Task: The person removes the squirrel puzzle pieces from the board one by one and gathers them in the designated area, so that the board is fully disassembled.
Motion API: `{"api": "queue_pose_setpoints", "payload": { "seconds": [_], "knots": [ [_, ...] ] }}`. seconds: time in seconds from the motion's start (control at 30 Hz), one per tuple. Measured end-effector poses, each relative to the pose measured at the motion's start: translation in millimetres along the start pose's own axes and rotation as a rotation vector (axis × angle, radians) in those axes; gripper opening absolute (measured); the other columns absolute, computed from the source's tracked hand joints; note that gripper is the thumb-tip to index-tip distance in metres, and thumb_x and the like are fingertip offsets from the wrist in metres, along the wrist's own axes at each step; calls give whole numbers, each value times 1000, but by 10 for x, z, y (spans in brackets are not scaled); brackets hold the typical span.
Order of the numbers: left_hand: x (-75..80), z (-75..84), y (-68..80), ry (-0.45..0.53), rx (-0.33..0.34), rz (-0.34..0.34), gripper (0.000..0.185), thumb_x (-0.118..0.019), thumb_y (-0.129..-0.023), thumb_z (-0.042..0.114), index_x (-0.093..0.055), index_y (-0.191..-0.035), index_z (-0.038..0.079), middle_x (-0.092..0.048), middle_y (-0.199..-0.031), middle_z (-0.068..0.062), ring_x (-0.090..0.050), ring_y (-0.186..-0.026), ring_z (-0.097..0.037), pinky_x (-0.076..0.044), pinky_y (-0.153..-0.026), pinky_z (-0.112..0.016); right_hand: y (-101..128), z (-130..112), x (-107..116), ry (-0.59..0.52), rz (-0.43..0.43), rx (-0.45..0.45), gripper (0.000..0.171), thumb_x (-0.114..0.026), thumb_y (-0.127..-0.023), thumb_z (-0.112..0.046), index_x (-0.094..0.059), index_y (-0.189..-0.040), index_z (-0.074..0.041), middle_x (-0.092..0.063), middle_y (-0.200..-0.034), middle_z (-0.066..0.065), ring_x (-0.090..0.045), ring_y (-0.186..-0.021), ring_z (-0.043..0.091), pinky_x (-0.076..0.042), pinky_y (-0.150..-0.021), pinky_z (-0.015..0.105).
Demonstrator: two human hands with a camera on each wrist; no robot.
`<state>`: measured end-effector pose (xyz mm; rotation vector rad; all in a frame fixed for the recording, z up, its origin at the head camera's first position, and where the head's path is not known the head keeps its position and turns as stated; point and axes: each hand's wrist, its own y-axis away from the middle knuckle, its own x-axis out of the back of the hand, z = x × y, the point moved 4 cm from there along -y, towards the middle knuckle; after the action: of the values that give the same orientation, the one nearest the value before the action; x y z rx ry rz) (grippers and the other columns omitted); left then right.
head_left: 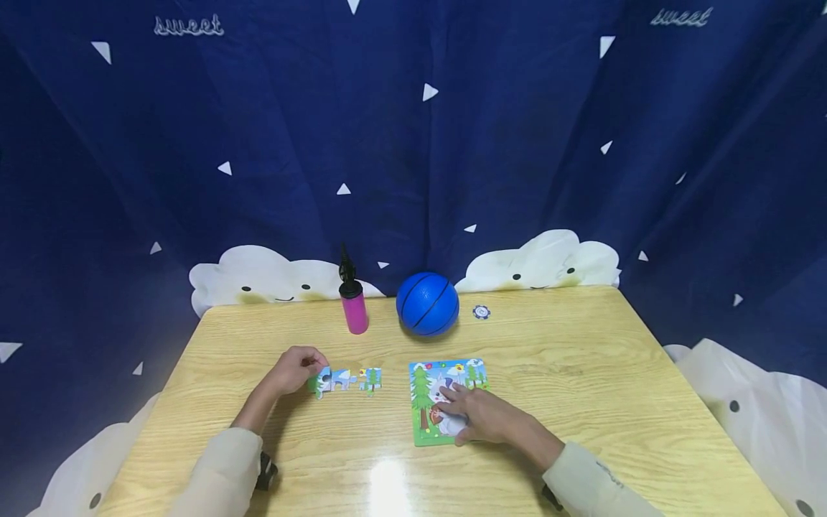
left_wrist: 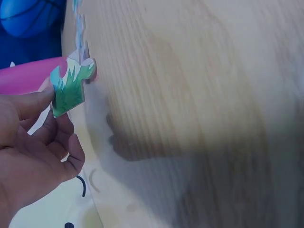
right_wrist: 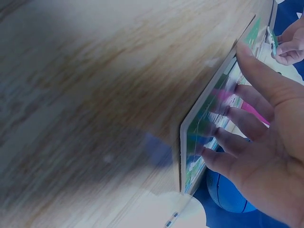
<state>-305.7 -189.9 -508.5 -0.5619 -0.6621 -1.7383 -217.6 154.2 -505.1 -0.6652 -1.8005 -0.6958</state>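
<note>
My left hand (head_left: pixel 296 369) pinches a green and white jigsaw piece (left_wrist: pixel 71 89) between thumb and fingers, holding it tilted close above the table. Beside it lies a blue jigsaw piece (head_left: pixel 341 379), which the held one overlaps in the head view. A little farther right is another piece with a tree on it (head_left: pixel 371 379). My right hand (head_left: pixel 483 414) lies spread over the picture puzzle (head_left: pixel 421 395), its fingertips at the printed white animal. In the right wrist view the thumb reaches the near rim of the puzzle board (right_wrist: pixel 190 121).
Behind the pieces stands a pink pump (head_left: pixel 355 314) with a black top. A blue ball (head_left: pixel 427 304) sits at the back middle, with a poker chip (head_left: pixel 481 311) to its right. The wooden table (head_left: pixel 581 359) ends at a dark blue curtain (head_left: pixel 388 129).
</note>
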Motion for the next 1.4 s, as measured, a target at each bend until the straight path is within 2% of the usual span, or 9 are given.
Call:
{"api": "queue_pose_setpoints", "payload": {
  "seconds": [0.23, 0.57, 0.87, 1.03, 1.17, 1.4],
  "knots": [
    [28, -69, 8, -27, 3, -7, 11, -55, -91, -1, -66, -90, 0, -62, -85, -8, -52, -78, -17, -43, -67, -26, -6, 3, 1, -2, -6, -4, 71, -76, -71, -36, -54, -133, -10, -43, -146, 15, -39, -134, 39, -35, -106, 53],
    [36, -143, 5, -96, 57, 5, 13, -54, -91, 1, -67, -91, 3, -62, -86, -7, -53, -79, -18, -45, -69, -28, -12, -4, -3, -5, -15, -7, 71, -76, -71, -36, -53, -134, -11, -42, -146, 15, -39, -134, 39, -36, -105, 53],
    [59, -174, -50, -105, 41, 17, 13, -53, -92, 1, -66, -93, 2, -63, -84, -6, -54, -77, -17, -44, -67, -27, -15, 6, -5, -4, -20, -18, 71, -75, -72, -37, -53, -135, -12, -42, -147, 14, -39, -134, 39, -36, -105, 53],
    [48, -92, -72, -78, 16, 25, 12, -54, -93, 4, -67, -92, 3, -64, -84, -5, -54, -76, -16, -44, -66, -27, -14, 2, -9, -13, -17, -18, 71, -75, -72, -36, -53, -134, -11, -42, -147, 15, -38, -135, 39, -35, -107, 53],
    [-19, 47, -95, -77, -18, 35, 11, -56, -93, 8, -67, -93, 5, -62, -85, -4, -52, -74, -16, -43, -64, -27, -22, -12, -6, 2, -11, -21, 71, -75, -72, -37, -53, -134, -9, -42, -146, 15, -36, -136, 39, -33, -108, 53],
    [-301, 407, -118, -54, -109, -4, 8, -59, -91, 7, -67, -92, 5, -63, -88, -5, -50, -73, -14, -42, -62, -25, 1, -64, 28, 40, 20, -4, 66, -75, -73, -37, -56, -131, -9, -46, -143, 15, -38, -135, 38, -33, -108, 52]
  ]
}}
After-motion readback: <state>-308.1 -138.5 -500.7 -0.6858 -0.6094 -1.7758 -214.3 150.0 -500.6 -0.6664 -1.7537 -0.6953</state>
